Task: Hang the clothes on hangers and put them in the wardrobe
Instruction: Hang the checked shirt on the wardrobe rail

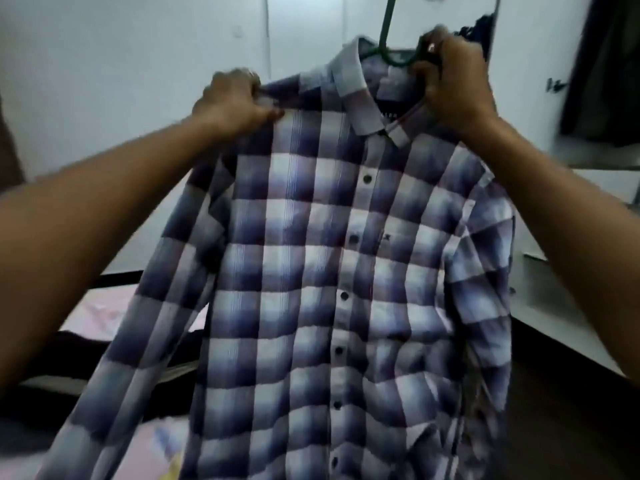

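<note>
A blue and white checked shirt (311,271) with dark buttons hangs in front of me, filling most of the view. A green hanger (388,46) sticks up out of its collar, with the hook rising past the top edge. My left hand (235,102) grips the shirt's left shoulder seam. My right hand (450,81) holds the right side of the collar together with the hanger's arm. The rest of the hanger is hidden inside the shirt.
White wardrobe doors (138,64) stand behind the shirt. Dark clothes (602,71) hang in an open section at the upper right. A bed with a pink sheet (100,313) and dark garments (69,351) lies at the lower left. A white ledge (554,289) runs along the right.
</note>
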Demonstrator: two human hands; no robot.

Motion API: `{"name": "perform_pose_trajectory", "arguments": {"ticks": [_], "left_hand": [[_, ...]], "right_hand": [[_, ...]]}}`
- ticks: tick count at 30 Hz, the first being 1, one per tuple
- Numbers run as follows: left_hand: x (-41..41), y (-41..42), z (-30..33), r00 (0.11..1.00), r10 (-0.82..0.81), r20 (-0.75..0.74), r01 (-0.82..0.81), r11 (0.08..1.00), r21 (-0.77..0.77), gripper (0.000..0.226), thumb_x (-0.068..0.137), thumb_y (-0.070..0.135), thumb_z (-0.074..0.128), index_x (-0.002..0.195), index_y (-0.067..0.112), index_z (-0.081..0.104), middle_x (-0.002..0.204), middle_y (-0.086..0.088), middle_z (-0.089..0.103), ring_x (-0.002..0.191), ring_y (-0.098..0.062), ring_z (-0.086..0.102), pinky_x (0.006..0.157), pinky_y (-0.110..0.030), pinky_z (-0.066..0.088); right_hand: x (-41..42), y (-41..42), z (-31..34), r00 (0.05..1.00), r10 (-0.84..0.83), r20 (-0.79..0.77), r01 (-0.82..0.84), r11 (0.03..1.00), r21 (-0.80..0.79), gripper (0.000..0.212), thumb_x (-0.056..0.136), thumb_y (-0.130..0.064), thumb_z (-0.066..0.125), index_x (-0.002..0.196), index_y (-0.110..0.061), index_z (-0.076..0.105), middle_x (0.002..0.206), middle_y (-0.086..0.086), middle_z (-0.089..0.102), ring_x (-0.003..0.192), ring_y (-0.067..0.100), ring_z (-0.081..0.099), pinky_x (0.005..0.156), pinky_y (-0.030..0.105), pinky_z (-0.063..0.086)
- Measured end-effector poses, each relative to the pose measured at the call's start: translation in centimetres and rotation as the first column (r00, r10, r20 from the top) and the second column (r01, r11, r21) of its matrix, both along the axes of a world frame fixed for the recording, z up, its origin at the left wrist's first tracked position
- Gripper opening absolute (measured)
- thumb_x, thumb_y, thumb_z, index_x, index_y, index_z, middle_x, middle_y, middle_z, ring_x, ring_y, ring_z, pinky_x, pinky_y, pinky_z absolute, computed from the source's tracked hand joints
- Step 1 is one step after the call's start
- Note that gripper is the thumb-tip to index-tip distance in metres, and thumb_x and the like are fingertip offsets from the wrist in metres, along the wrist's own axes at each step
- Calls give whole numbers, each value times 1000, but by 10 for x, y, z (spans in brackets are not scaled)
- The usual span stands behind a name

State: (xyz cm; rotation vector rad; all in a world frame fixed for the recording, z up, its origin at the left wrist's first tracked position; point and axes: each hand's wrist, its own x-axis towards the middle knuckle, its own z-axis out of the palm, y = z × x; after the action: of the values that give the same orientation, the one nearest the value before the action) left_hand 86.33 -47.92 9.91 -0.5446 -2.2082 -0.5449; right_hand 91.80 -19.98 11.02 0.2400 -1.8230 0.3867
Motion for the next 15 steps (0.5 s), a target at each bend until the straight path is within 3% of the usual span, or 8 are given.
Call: {"name": "perform_pose_trajectory", "arguments": {"ticks": [2, 4, 7, 11, 15], "left_hand": [[1, 31, 24, 984, 17, -177, -7, 998, 55, 36, 91, 40, 58, 110, 9, 58, 113, -17, 59, 97, -33, 56, 78, -39, 42], [-6, 64, 39, 967, 4, -253, 20, 995, 93, 35, 93, 39, 57, 112, 10, 57, 113, -16, 60, 100, -34, 57, 76, -38, 41], [-37, 111, 46, 994, -81, -79, 77, 996, -53, 30, 86, 42, 63, 96, 16, 54, 109, -17, 59, 95, -35, 56, 77, -41, 46], [-93, 182, 19, 996, -85, -40, 83, 995, -58, 38, 85, 46, 63, 109, 17, 59, 112, -16, 59, 101, -37, 57, 78, -40, 44], [-157, 246, -7, 991, -119, 56, 126, 981, -144, 36, 82, 48, 64, 103, 19, 60, 103, -11, 59, 95, -34, 58, 71, -36, 41]], "right_hand": [[12, 25, 26, 995, -54, -80, 54, 999, 4, 30, 93, -18, 46, 117, -3, 55, 115, 15, 63, 107, 24, 59, 91, 38, 49], [16, 54, 44, 982, -125, -144, 126, 992, -3, 33, 94, -24, 45, 120, -7, 56, 119, 13, 63, 111, 26, 58, 92, 37, 48], [1, 98, 46, 977, -207, -56, 210, 977, 41, 30, 89, -25, 47, 115, -15, 57, 108, 16, 66, 101, 33, 61, 83, 44, 50], [-39, 163, 17, 954, -291, 75, 293, 956, -20, 23, 87, -25, 51, 110, -23, 55, 103, 14, 67, 96, 34, 62, 78, 42, 50], [-90, 230, -15, 911, -349, 219, 361, 933, -15, 20, 91, -22, 57, 111, -23, 57, 106, 13, 66, 98, 33, 62, 75, 35, 44]]}}
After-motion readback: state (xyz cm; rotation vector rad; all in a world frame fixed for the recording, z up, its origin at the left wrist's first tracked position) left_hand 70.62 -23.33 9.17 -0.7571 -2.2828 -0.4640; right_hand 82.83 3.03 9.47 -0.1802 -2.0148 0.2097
